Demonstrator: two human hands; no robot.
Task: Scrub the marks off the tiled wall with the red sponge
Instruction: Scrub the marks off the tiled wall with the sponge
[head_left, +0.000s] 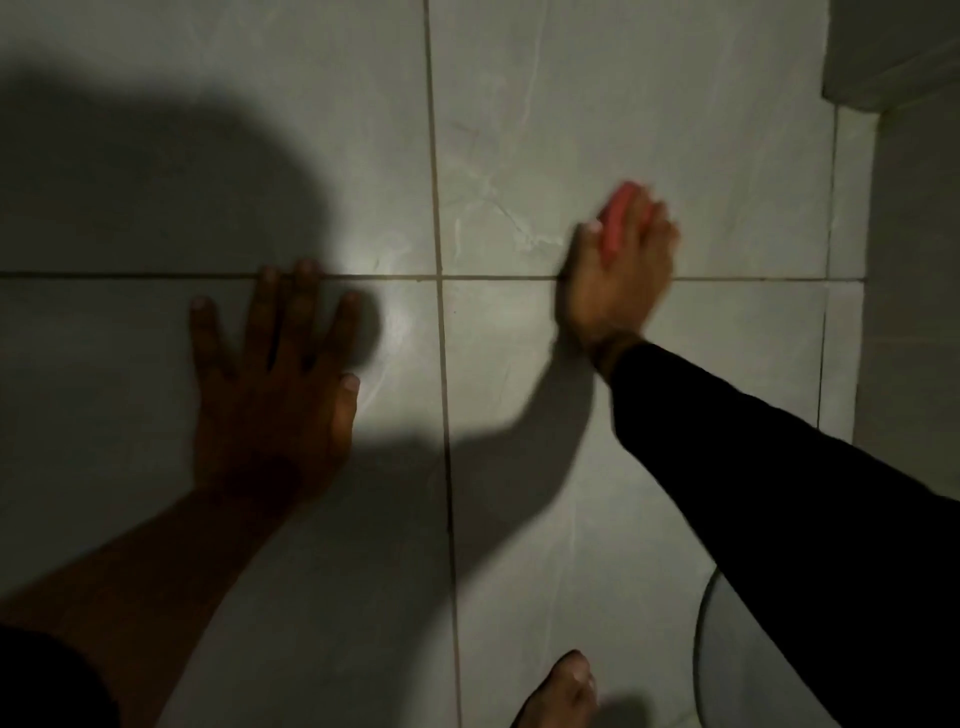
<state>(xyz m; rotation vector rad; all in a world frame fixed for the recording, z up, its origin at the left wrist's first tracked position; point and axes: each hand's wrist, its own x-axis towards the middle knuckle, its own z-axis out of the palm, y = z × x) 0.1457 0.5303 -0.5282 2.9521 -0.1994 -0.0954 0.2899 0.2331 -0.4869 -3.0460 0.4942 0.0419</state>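
The tiled wall fills the view, pale grey tiles with thin grout lines. My right hand presses the red sponge flat against the upper right tile, just above the horizontal grout line. The sponge shows only between my fingers and is blurred. Faint whitish streaks lie on the tile left of the sponge. My left hand rests flat on the lower left tile with fingers spread, holding nothing, partly in shadow.
A large dark shadow covers the upper left tiles. A white fixture juts out at the top right by the wall corner. A bare foot shows at the bottom, and a curved white object sits at the lower right.
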